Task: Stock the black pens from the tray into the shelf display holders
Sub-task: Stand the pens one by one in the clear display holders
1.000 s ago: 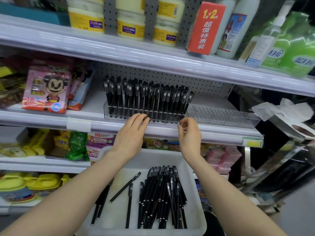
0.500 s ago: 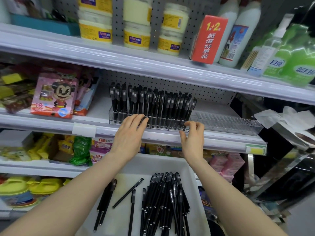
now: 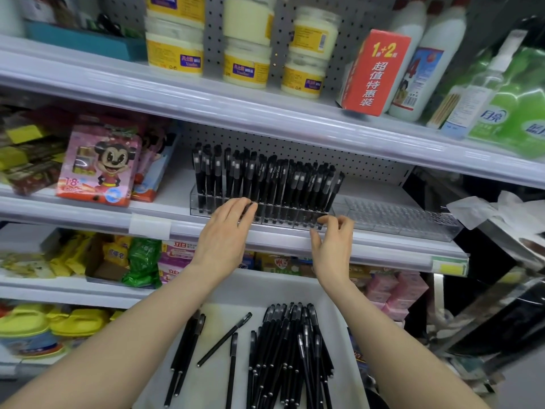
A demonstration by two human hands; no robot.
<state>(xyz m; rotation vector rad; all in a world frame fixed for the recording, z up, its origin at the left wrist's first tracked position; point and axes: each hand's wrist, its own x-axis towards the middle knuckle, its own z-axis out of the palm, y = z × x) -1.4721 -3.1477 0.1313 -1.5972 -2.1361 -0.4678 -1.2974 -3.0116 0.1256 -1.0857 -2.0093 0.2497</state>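
Note:
A clear holder [image 3: 197,208] full of upright black pens [image 3: 265,178] stands on the middle shelf. My left hand [image 3: 222,234] lies with straight fingers against the holder's front face, left of centre. My right hand [image 3: 333,242] curls its fingers and thumb round the holder's front right corner. A second clear holder [image 3: 398,216], with no pens in it, stands just to the right. Below my arms is a white tray [image 3: 265,290] with a heap of black pens [image 3: 290,355] and a few loose pens [image 3: 224,339] on its left side.
Cartoon toy boxes [image 3: 100,166] stand left of the holder. The shelf above carries cream jars [image 3: 246,66], a red box [image 3: 374,72] and bottles. The lower shelf's front rail [image 3: 280,237] runs under my hands. Crumpled paper [image 3: 483,208] lies at right.
Both hands have reached forward to the pen holder. My right hand went from hovering in front of it to curling over its front right corner. The left fingers now lie on its front.

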